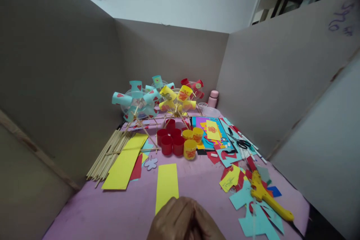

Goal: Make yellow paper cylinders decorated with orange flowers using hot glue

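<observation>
At the bottom middle, my left hand (171, 220) and my right hand (206, 222) are brought together, fingers curled and pressed against each other. Whatever lies between them, if anything, is hidden. Just beyond them a yellow paper strip (167, 183) lies flat, its near end covered by my left hand. Past the strip stands a cluster of red paper cups (166, 145) and yellow paper cups (190, 150), with flower drawings on the yellow ones. A purple flower cutout (151, 163) rests to the left of the strip.
Wooden sticks (105, 157) and a large yellow sheet (126, 161) lie on the left. Paper wheels on stick stands (136, 101) fill the back. On the right are a yellow glue gun (264, 195), scissors (243, 143) and paper scraps (260, 219). Grey partitions (174, 52) enclose the table.
</observation>
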Demonstrator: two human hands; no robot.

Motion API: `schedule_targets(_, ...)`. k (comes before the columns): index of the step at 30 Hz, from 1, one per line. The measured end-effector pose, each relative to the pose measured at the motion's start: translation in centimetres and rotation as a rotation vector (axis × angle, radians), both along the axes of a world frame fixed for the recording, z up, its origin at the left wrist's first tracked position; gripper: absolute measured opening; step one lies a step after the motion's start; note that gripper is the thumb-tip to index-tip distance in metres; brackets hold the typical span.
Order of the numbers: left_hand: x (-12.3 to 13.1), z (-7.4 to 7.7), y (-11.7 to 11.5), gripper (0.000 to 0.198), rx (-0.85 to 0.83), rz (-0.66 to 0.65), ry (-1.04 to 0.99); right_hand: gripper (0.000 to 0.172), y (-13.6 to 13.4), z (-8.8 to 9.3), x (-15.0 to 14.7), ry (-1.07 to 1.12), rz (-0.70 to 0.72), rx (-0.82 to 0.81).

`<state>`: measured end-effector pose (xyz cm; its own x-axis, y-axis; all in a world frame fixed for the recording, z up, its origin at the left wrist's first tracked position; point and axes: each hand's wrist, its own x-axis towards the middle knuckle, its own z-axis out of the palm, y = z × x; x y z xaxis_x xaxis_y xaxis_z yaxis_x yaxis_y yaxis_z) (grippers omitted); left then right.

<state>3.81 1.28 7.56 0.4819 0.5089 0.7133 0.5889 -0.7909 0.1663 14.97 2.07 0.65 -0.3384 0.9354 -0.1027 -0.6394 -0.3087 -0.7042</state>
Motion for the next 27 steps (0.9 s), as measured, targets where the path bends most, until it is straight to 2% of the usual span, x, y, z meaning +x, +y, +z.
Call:
schedule_targets(2, 0.0, -0.7, 0.3, 0.015, -0.055, 0.02, 0.122, 0.027, 0.8, 0.2, 0.3, -0.023, -0.019, 0.001)
schedule_targets(5, 0.3, -1.1, 0.5, 0.011, -0.144, 0.04, 0.275, 0.034, 1.3, 0.1, 0.7, -0.014, 0.016, -0.084)
schedule_targets(9, 0.6, -0.6, 1.0, 0.01, -0.205, 0.029, 0.384, 0.049, -0.1, -0.5, 0.6, 0.004, 0.126, -0.206)
schedule_targets(13, 0.6, -0.4, 1.6, 0.008, -0.222, 0.002, 0.446, 0.06, -1.6, -0.4, 0.8, 0.106, 0.276, -0.416)
schedule_targets(16, 0.6, -0.6, 1.9, 0.009, -0.235, -0.012, 0.44, 0.062, -1.6, -0.3, 1.2, 0.159, 0.333, -0.483)
schedule_targets(24, 0.5, -1.7, 1.9, 0.015, -0.359, 0.013, 0.243, 0.07, -1.1, -0.7, 0.8, 0.198, 0.515, -0.366)
schedule_targets(27, 0.3, -1.7, 2.0, 0.016, -0.404, 0.043, 0.118, 0.056, -0.8, -0.7, 0.3, 0.24, 0.465, -0.359)
